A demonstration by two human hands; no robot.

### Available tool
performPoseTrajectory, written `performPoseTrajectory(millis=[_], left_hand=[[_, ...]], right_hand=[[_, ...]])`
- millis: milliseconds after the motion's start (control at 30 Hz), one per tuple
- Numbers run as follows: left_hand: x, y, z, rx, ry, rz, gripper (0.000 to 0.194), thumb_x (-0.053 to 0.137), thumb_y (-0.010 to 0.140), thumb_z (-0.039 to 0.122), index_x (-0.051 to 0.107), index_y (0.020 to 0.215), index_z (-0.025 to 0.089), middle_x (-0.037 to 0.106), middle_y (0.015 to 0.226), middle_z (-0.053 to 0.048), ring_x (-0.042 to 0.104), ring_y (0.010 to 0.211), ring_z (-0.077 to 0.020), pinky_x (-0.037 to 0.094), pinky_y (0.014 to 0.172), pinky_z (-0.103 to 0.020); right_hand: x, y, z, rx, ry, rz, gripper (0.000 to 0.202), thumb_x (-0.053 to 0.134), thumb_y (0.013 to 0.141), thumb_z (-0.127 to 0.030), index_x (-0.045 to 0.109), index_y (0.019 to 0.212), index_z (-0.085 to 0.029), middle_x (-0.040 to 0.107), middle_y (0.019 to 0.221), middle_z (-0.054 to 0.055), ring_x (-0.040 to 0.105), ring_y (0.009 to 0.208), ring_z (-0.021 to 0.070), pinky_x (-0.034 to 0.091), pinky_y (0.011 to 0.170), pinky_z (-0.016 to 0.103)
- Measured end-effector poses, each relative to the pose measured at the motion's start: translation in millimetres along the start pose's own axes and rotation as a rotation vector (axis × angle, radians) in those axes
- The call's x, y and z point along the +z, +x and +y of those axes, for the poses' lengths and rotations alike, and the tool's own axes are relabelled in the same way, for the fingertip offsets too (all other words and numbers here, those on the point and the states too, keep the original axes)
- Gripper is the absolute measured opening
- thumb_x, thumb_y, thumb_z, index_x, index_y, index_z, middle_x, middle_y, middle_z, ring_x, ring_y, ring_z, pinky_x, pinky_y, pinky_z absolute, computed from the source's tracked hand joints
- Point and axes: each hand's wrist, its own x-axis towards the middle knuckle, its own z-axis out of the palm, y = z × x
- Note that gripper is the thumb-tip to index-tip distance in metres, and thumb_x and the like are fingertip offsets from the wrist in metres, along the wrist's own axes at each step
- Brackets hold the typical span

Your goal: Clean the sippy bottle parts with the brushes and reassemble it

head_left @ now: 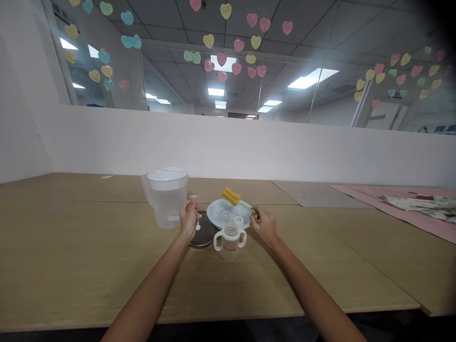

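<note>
Handled bottle (230, 248) stood open-topped beside the bowl (213, 213), straw piece (197, 225) already out, gripped in left hand (188, 218); right hand (265, 226) pinched sponge brush (232, 196), its head not yet inside.

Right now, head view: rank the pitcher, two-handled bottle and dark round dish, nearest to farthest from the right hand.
From the right hand:
1. Two-handled bottle: just to its left.
2. Dark round dish: farther left, beside the left hand.
3. Pitcher: farthest left.
</note>
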Motion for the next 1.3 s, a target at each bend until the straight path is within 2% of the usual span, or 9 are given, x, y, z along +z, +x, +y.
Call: performPoseTrajectory(millis=[200, 400, 633, 767, 900, 967, 1067, 1200, 1300], left_hand=[[-11.5, 3, -12, 0.064, 0.381, -0.034, 0.033, 0.046, 0.073, 0.046, 0.057, 0.077, 0.015, 0.059, 0.062, -0.002, 0.055, 0.056, -0.0132, 0.04, 0.055, -0.023], [-16.9, 2, -13, 0.144, 0.809, -0.173, 0.023, 0.045, 0.077, 0.034, 0.06, 0.077, 0.017, 0.064, 0.072, -0.007, 0.059, 0.069, -0.0188, 0.039, 0.061, -0.026], [-14.0, -8, -7, 0.246, 1.145, -0.206, 0.024, 0.039, 0.08, 0.025, 0.061, 0.081, 0.013, 0.062, 0.085, -0.012, 0.055, 0.086, -0.0231, 0.039, 0.071, -0.031], [-8.3, -14, 5, 0.429, 1.149, -0.218, 0.031, 0.033, 0.084, 0.027, 0.061, 0.086, 0.014, 0.06, 0.093, -0.011, 0.05, 0.095, -0.0225, 0.037, 0.082, -0.033], [-0.3, -24, 9, 0.72, 1.0, -0.353, 0.031, 0.033, 0.086, 0.032, 0.061, 0.087, 0.019, 0.057, 0.104, -0.006, 0.048, 0.099, -0.0193, 0.034, 0.088, -0.033], [2.5, -29, 6, 0.727, 0.977, -0.44, 0.034, 0.032, 0.086, 0.038, 0.062, 0.084, 0.021, 0.053, 0.114, -0.005, 0.044, 0.107, -0.0209, 0.032, 0.09, -0.037], [4.2, -32, -2, 0.639, 0.995, -0.536, 0.039, 0.029, 0.087, 0.041, 0.063, 0.086, 0.023, 0.054, 0.116, -0.003, 0.037, 0.114, -0.0253, 0.027, 0.092, -0.045], [4.7, -32, -6, 0.559, 0.936, -0.575, 0.034, 0.03, 0.086, 0.04, 0.061, 0.09, 0.026, 0.059, 0.109, 0.001, 0.035, 0.117, -0.0268, 0.021, 0.094, -0.052], [6.0, -32, -2, 0.565, 0.835, -0.563, 0.027, 0.037, 0.084, 0.039, 0.06, 0.089, 0.025, 0.061, 0.105, 0.001, 0.037, 0.116, -0.0248, 0.021, 0.096, -0.05]], right_hand=[[-1, 5, 3, 0.15, 0.141, 0.085, 0.031, 0.037, 0.08, -0.029, 0.059, 0.096, -0.016, 0.059, 0.097, 0.008, 0.057, 0.073, 0.0142, 0.041, 0.067, 0.023], [8, 12, 13, 0.283, 0.495, 0.154, 0.034, 0.052, 0.071, -0.038, 0.061, 0.09, -0.011, 0.063, 0.083, 0.009, 0.058, 0.069, 0.017, 0.046, 0.063, 0.027], [9, 16, 12, 0.463, 0.852, 0.275, 0.037, 0.065, 0.06, -0.043, 0.059, 0.079, -0.012, 0.061, 0.057, 0.003, 0.057, 0.048, 0.0147, 0.047, 0.05, 0.027], [7, 15, 9, 0.467, 0.944, 0.361, 0.036, 0.063, 0.061, -0.047, 0.059, 0.074, -0.013, 0.059, 0.051, 0.0, 0.057, 0.046, 0.0144, 0.046, 0.05, 0.027], [3, 14, 5, 0.465, 0.968, 0.502, 0.035, 0.06, 0.065, -0.048, 0.057, 0.072, -0.014, 0.057, 0.047, -0.002, 0.055, 0.043, 0.0129, 0.045, 0.047, 0.026], [1, 14, 4, 0.461, 0.982, 0.521, 0.034, 0.06, 0.066, -0.048, 0.056, 0.071, -0.014, 0.056, 0.046, -0.002, 0.053, 0.042, 0.0125, 0.043, 0.045, 0.025], [2, 12, 3, 0.451, 1.021, 0.416, 0.034, 0.059, 0.067, -0.048, 0.055, 0.068, -0.014, 0.054, 0.043, -0.002, 0.051, 0.039, 0.0121, 0.042, 0.042, 0.024], [5, 12, 4, 0.441, 1.063, 0.229, 0.035, 0.059, 0.067, -0.049, 0.055, 0.067, -0.015, 0.054, 0.042, -0.002, 0.049, 0.036, 0.0119, 0.041, 0.04, 0.024], [6, 13, 5, 0.462, 1.098, 0.161, 0.036, 0.061, 0.065, -0.05, 0.056, 0.066, -0.015, 0.055, 0.041, -0.001, 0.049, 0.035, 0.0123, 0.04, 0.038, 0.024]])
